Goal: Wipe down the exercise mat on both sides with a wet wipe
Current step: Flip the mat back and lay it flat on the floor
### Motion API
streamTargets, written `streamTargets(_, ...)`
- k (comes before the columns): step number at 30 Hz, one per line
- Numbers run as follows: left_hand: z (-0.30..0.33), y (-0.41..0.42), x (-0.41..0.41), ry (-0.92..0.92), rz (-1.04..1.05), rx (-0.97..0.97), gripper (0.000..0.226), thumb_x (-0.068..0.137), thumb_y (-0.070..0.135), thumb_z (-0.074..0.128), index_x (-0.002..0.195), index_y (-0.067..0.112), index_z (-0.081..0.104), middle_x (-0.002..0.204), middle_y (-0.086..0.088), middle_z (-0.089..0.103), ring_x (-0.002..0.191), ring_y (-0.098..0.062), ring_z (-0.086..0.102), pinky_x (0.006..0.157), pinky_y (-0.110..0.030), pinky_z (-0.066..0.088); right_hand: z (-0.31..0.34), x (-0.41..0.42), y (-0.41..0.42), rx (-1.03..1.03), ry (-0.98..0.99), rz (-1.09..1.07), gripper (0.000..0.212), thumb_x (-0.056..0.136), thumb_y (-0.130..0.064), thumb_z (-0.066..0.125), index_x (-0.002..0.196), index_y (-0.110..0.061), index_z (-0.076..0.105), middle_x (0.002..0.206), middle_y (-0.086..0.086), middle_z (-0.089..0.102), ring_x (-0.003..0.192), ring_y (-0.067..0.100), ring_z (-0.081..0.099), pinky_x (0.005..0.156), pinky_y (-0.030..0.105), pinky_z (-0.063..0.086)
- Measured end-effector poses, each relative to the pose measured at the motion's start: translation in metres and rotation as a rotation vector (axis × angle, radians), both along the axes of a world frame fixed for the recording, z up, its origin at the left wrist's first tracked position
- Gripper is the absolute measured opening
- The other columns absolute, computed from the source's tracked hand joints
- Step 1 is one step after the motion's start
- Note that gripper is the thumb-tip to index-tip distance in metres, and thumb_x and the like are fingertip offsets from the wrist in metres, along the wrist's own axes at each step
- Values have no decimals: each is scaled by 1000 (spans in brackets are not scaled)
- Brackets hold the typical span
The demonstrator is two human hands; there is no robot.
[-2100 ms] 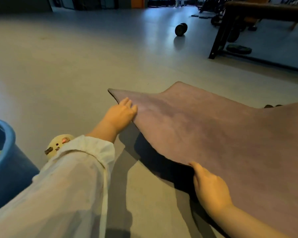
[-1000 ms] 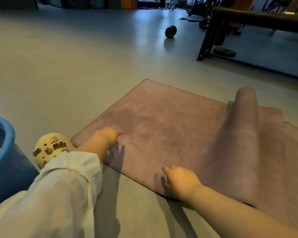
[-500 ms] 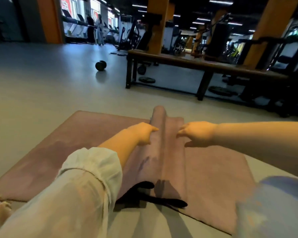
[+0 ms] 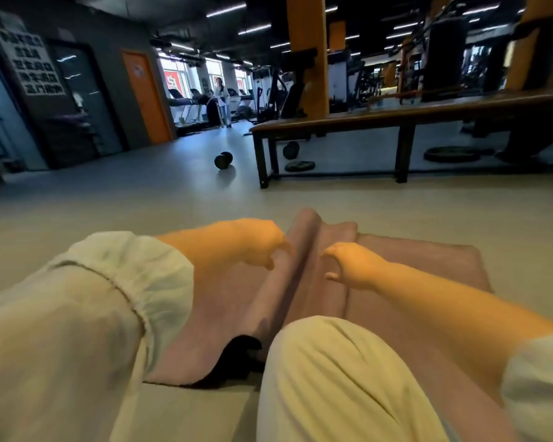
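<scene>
A: Where's the exercise mat [image 4: 396,266]?

B: On the floor [image 4: 109,205], a raised fold running down its middle. The left hand [image 4: 256,247] and right hand [image 4: 355,266] flank it, fingers loosely curled, holding nothing that I can see.

A: Best approach?

B: Press outward with both palms, smoothing the ridge flat before wiping. No wipe visible.

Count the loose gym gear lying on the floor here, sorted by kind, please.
Mats: 1, the mat under both hands
Dumbbells: 2, one in the open, one under the bench
Weight plates: 2, a small one, a large one
Total: 5
</scene>
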State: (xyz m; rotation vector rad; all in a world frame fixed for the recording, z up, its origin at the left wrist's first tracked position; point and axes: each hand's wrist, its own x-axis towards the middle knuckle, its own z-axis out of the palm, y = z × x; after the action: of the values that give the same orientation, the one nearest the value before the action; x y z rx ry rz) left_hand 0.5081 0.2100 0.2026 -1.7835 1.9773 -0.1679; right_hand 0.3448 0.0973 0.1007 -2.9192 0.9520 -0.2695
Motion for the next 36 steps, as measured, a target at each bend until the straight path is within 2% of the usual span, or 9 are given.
streamTargets(5, 0, -35, 14, -83, -52, 20, 57, 92, 32, 57, 144, 26, 35, 144, -1, 43, 129, -22, 42, 105, -40, 37, -40, -3, -23, 106, 30, -99, 55, 90, -36, 61, 138, -16, 44, 138, 9, 47, 127, 26, 44, 104, 35, 36)
streamTargets(11, -60, -74, 33, -96, -66, 139, 57, 92, 34, 57, 143, 23, 36, 147, 0, 38, 132, -23, 39, 106, -37, 35, -74, -14, -39, 209, 146, -184, 57, 90, -37, 62, 139, -15, 42, 141, 10, 44, 127, 28, 43, 104, 36, 37)
streamTargets(15, -85, -108, 37, -127, -110, 164, 54, 92, 34, 58, 141, 23, 39, 143, -1, 44, 128, -24, 42, 100, -35, 36, -77, -16, -38, 247, 236, -126, 57, 90, -37, 62, 139, -16, 42, 138, 10, 45, 124, 28, 44, 100, 35, 37)
streamTargets(19, -116, -145, 21, -76, -182, 162, 52, 90, 31, 60, 138, 20, 44, 138, -4, 49, 124, -25, 46, 97, -33, 37, -74, -23, -36, 285, 314, -64, 57, 88, -40, 62, 138, -19, 43, 138, 7, 46, 123, 26, 46, 97, 34, 39)
streamTargets(24, -155, -174, 0, 18, -205, 168, 56, 90, 34, 61, 141, 23, 40, 142, -2, 44, 128, -24, 42, 102, -34, 36, -88, -16, -53, 371, 261, -217, 60, 89, -38, 62, 140, -14, 41, 143, 7, 45, 124, 25, 47, 96, 31, 39)
streamTargets(31, -181, -188, 28, -57, -238, 301, 60, 90, 39, 58, 144, 23, 35, 142, -4, 42, 128, -26, 41, 101, -36, 36, -129, 11, -83, 747, 80, -567, 76, 83, -45, 67, 143, -10, 35, 142, 10, 44, 120, 29, 51, 93, 34, 44)
streamTargets(34, -185, -196, 41, -66, -221, 314, 61, 91, 41, 57, 144, 23, 34, 143, -4, 41, 129, -25, 40, 102, -35, 35, -151, 23, -85, 951, -53, -691, 76, 84, -40, 67, 143, -7, 32, 136, 13, 45, 114, 31, 51, 84, 35, 48)
streamTargets(36, -186, -201, 49, -63, -215, 324, 61, 90, 41, 57, 144, 24, 34, 143, -4, 41, 129, -26, 40, 101, -36, 35, -161, 31, -86, 1070, -130, -732, 72, 86, -38, 67, 140, -5, 33, 133, 13, 45, 113, 30, 49, 89, 38, 47)
